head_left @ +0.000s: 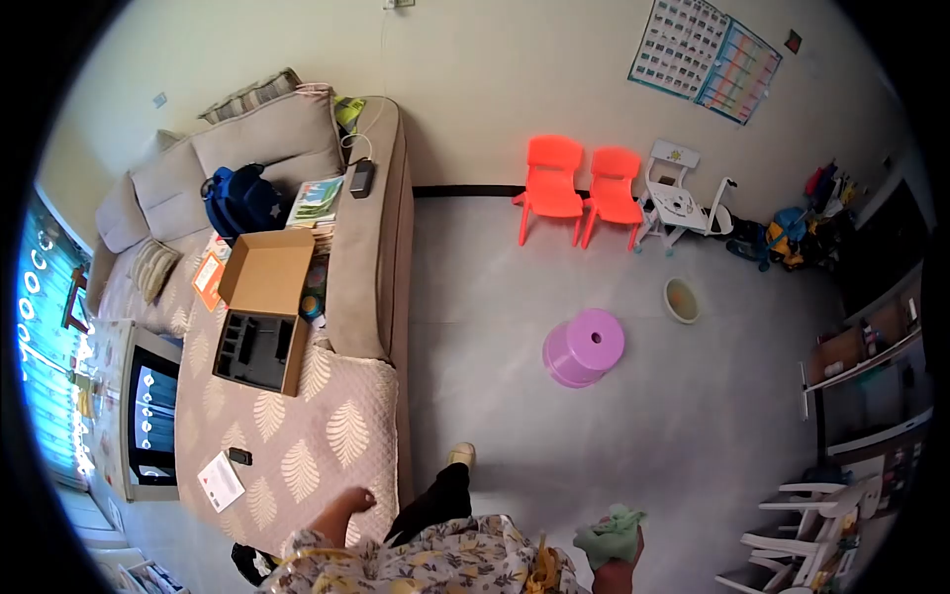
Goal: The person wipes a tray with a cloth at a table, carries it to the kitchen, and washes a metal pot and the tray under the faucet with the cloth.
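My right hand (618, 569) is low in the view, right of the patterned shirt, with its fingers wrapped round a light green cloth (611, 536). Over the edge of the sofa seat, my left hand (358, 499) has its fingers curled in; whether anything is inside them is hidden. Ahead on the grey floor stands an upturned purple bucket (586, 347), apart from both hands. Beyond it lies a pale green basin (681, 300).
The sofa (368, 287) runs along the left, holding an open cardboard box (267, 272), a blue backpack (242, 201) and books. Two red chairs (552, 183) and a white chair (675, 203) stand by the wall. White furniture (807, 525) is at the lower right.
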`<act>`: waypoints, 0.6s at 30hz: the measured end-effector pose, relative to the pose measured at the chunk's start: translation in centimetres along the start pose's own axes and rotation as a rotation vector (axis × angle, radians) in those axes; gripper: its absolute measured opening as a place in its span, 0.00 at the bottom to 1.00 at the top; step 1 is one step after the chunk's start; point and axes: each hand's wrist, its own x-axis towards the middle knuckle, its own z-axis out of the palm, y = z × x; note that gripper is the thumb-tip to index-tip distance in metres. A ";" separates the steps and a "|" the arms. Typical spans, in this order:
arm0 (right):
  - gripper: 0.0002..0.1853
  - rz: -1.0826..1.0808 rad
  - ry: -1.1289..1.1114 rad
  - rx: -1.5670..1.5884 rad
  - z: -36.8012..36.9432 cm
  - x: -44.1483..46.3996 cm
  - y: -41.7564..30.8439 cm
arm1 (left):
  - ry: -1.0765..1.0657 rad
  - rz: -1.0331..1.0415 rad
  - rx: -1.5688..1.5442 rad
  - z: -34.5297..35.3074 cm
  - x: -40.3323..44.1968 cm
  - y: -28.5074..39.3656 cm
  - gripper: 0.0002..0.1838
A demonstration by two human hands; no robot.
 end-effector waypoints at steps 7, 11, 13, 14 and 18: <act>0.18 -0.143 0.019 -0.156 8.3 4.3 -1.2 | 0.246 0.259 -0.267 -22.6 7.5 18.3 0.19; 0.18 -0.110 -0.004 -0.066 11.0 6.7 -3.2 | 0.314 0.363 -0.336 -25.5 10.5 23.5 0.20; 0.17 -0.093 -0.039 -0.055 12.3 8.5 -4.6 | 0.302 0.335 -0.334 -25.3 11.2 25.1 0.20; 0.17 -0.085 -0.057 -0.047 13.2 9.7 -5.3 | 0.308 0.328 -0.341 -25.2 10.8 25.9 0.20; 0.14 -0.071 -0.219 -0.149 16.8 16.6 -8.9 | 0.198 0.069 -0.196 -22.8 10.7 25.2 0.21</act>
